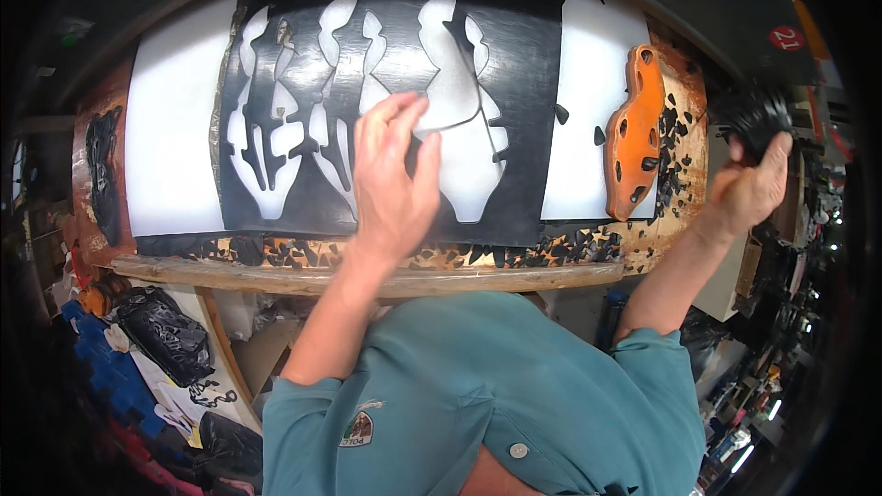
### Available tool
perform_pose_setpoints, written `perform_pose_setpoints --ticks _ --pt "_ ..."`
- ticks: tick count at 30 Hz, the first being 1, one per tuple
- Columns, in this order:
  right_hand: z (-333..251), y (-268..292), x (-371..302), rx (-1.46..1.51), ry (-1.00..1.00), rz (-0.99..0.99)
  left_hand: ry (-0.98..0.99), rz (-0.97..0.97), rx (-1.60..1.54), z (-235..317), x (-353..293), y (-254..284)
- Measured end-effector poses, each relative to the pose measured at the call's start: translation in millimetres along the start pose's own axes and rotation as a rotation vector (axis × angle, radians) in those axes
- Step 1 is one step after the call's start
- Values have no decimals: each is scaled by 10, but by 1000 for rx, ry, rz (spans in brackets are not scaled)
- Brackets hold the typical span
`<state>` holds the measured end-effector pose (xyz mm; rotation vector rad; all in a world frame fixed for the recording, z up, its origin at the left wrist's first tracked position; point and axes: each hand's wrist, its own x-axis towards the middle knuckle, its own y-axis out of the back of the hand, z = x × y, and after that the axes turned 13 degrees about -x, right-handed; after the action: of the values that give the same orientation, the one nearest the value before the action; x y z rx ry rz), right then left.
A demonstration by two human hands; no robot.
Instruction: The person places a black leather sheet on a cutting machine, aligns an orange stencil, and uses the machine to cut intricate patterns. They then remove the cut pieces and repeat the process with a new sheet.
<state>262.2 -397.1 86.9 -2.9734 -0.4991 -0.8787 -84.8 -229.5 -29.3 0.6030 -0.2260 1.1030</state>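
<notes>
My left hand (397, 186) hovers over a black sheet (528, 46) with several long, wavy cut-outs that show white beneath. Its thumb stands apart from the fingers, and nothing shows between them. Close to its fingertips, a thin black strip (480, 96) runs across the largest cut-out. Out to the right, above the table's end, my right hand (755, 186) grips a bundle of thin black pieces (758, 119). Motion or distance blurs the bundle's exact shape. Between the hands lies an orange cutting die (632, 138), wavy in outline with dark openings.
A white board (175, 129) lies under the black sheet. Small black scraps (675, 142) litter the wooden table beside the die and along the front edge (413, 283). A dark machine beam (726, 0) spans the far side. Black bags (161, 331) sit at lower left.
</notes>
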Motion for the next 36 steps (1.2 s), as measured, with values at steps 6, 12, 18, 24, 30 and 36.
perform_pose_setpoints --ticks 6,12,18,24,30,36 --pt "-352 -1362 -1363 -211 755 -796 768 117 -1024 456 -268 145" --pt "-465 -1647 -2311 -201 676 -1133 1017 323 -1257 197 -639 533" --pt "-535 -1566 -2453 -149 677 -1227 1014 402 -1190 126 -984 621" --pt "-311 -1407 -1953 -160 518 -944 1070 278 -1247 150 -963 1031" --pt "423 -1324 -1354 -790 580 -760 1060 211 -1134 243 -969 1351" --pt "1002 -1225 -1438 -1014 473 -875 1071 245 -1015 236 -1072 1329"
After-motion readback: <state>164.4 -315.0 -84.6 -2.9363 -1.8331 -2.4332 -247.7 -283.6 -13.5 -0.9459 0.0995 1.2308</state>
